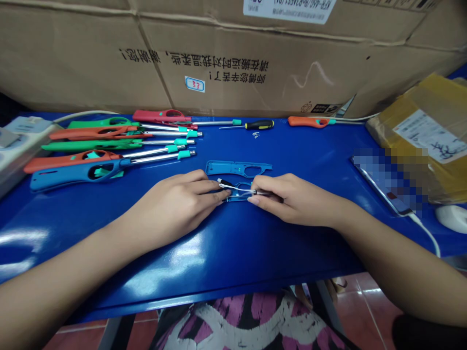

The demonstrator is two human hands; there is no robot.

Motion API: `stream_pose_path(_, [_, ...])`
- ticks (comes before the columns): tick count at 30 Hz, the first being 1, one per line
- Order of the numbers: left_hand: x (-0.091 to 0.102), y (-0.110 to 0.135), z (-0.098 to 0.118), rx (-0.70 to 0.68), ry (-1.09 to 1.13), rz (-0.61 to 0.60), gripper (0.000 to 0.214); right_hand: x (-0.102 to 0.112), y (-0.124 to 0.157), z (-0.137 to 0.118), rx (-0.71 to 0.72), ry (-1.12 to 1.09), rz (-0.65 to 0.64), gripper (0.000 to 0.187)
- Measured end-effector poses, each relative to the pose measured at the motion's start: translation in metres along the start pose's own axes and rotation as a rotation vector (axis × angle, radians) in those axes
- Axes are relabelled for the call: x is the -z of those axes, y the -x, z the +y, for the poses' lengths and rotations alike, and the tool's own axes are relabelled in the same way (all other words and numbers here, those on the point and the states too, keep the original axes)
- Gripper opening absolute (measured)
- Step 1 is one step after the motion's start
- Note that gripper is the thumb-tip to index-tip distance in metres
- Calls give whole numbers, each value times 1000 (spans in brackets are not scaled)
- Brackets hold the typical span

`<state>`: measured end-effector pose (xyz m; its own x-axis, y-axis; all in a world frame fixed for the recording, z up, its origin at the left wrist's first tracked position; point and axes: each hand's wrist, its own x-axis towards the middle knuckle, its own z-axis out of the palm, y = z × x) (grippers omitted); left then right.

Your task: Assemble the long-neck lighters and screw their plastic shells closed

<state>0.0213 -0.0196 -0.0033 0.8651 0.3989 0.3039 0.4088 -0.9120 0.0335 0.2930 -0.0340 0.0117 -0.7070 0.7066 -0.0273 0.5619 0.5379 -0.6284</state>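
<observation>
Two halves of a blue lighter casing lie at the middle of the table. The farther blue casing half [239,168] rests apart from my hands, hollow side up. Just in front of it, my left hand [184,201] has its fingers closed on the left part of the nearer blue casing half [239,198]. A small black part and a thin white wire [237,188] lie over that half. My right hand [292,198] pinches the lighter's metal tube [260,193] at the casing's right end; most of the tube is hidden by the fingers.
Several long-nosed lighters [76,175] lie at the left beside a white power strip [27,146]. Toward the back are a screwdriver [260,125], small screws [256,134] and an orange lighter [306,121]. A large cardboard box [219,48] stands behind; a phone [383,187] lies right.
</observation>
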Motion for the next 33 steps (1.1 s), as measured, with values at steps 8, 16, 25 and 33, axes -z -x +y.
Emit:
stream_pose_path(8, [0, 0, 0, 15, 21, -7, 31, 1, 1, -4, 15, 43, 12, 14])
stream_pose_path(16, [0, 0, 0, 12, 41, 0, 30, -2, 1, 1, 80, 65, 37, 26])
stream_pose_path(25, [0, 0, 0, 5, 3, -17, 30, -2, 1, 0, 64, 81, 5, 27])
stream_pose_path(33, [0, 0, 0, 2, -2, -18, 30, -4, 1, 2, 93, 107, 37, 20])
